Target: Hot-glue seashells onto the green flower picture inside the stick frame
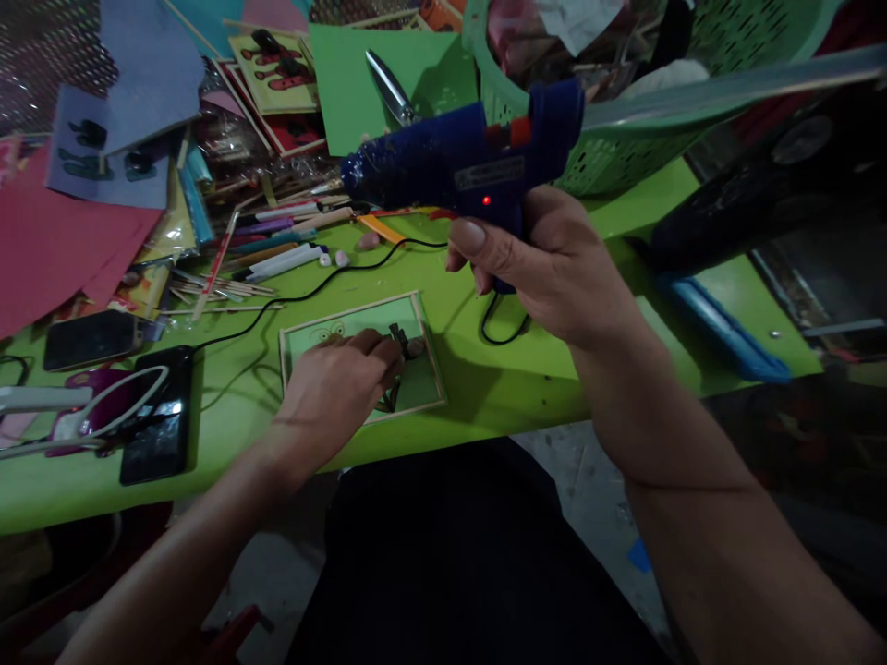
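My right hand (540,259) is wrapped round the grip of a blue glue gun (430,162), raised above the green table (485,388). The gun's nozzle points left, a small red light glows on its side, and a clear glue stick (735,88) sticks out of its back. My left hand (346,374) rests on a green card (422,379) framed with thin wooden strips, its fingers bent downward. Whatever those fingertips hold, if anything, is hidden. Dark shapes and a small stone (414,347) lie on the card beside them.
Pens (284,263) and sticks lie behind the card, with pebbles near them. A black power bank (158,416) and a phone (93,339) are at the left. A green basket (624,157) stands at the back right, a blue object (727,330) at the right. A black cable crosses the table.
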Motion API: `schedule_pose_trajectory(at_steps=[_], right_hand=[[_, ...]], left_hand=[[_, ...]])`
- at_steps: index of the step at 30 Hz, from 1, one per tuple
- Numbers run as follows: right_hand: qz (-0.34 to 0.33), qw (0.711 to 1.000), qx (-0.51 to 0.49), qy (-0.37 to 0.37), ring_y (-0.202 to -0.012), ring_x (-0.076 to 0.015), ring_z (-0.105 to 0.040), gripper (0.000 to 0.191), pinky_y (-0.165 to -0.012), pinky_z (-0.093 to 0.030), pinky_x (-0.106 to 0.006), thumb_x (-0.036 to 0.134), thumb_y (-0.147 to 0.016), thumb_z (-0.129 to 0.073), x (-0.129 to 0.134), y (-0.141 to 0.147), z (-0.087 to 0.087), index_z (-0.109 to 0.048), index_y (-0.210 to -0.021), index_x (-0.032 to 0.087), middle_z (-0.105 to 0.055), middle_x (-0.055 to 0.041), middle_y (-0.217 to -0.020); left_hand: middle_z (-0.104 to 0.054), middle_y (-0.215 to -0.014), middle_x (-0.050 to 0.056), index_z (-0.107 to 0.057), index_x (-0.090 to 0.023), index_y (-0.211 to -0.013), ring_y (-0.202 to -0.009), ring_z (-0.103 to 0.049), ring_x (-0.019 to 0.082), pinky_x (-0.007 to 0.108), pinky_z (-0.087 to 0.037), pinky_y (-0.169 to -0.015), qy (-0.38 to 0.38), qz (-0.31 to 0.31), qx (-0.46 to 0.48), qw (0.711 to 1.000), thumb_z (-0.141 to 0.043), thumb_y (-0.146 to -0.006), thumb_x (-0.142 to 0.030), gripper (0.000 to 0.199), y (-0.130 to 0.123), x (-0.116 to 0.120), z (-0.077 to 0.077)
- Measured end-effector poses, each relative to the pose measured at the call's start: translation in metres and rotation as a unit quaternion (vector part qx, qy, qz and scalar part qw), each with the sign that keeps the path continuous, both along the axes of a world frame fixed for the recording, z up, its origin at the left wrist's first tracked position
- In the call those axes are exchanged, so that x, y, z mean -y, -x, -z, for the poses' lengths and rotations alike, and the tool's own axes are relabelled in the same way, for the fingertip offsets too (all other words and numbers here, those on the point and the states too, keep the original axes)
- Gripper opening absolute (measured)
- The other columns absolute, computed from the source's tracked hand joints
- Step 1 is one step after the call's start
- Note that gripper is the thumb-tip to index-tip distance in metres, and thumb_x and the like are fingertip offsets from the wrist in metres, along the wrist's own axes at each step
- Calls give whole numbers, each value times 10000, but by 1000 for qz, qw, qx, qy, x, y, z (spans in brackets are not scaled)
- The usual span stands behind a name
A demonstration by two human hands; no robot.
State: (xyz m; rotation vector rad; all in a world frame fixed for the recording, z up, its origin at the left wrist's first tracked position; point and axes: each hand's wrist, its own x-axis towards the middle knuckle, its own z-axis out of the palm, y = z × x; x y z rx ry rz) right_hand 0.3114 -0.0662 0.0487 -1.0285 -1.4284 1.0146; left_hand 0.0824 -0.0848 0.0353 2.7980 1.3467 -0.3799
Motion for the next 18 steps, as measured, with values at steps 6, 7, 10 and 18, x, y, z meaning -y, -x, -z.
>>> schedule_pose_trajectory(at_steps=[6, 7, 10, 18], right_hand=[[4, 1000, 9, -8, -570, -102, -506, 360, -526, -377, -266, 549, -883, -716, 0, -1, 0, -674, -746, 218, -641, 29, -706], [5, 1000, 7, -11, -571, -102, -507, 362, -530, -388, -262, 548, -889, -710, 0, -1, 1, -675, -742, 219, -645, 30, -708], [9, 1000, 3, -12, -578, -107, -512, 349, -555, -430, -259, 546, -895, -704, 1, -1, 0, -680, -743, 232, -651, 28, -719], [21, 1000, 6, 7, -567, -114, -525, 359, -512, -433, -265, 548, -876, -724, -1, 0, 0, -683, -744, 217, -656, 4, -732]], left_hand=[[-727, -1072, 74, -684, -229, -1195, -785, -696, 245, 341, -431, -603, 15, -19, 18, 1000, -422, -1043, -319, 316, 3, 3, 1], [-729, -1081, 82, -675, -219, -1221, -791, -699, 248, 342, -439, -604, 14, -24, 23, 999, -415, -1045, -314, 328, 4, 5, 0], [-728, -1133, 104, -657, -187, -1267, -892, -712, 264, 357, -498, -674, -18, -14, 69, 997, -423, -1040, -269, 336, 15, 9, 0], [-665, -1354, 115, -572, -166, -1391, -1265, -602, 287, 465, -479, -1073, -44, 72, 163, 983, -493, -1018, -205, 383, 37, 30, 8]])
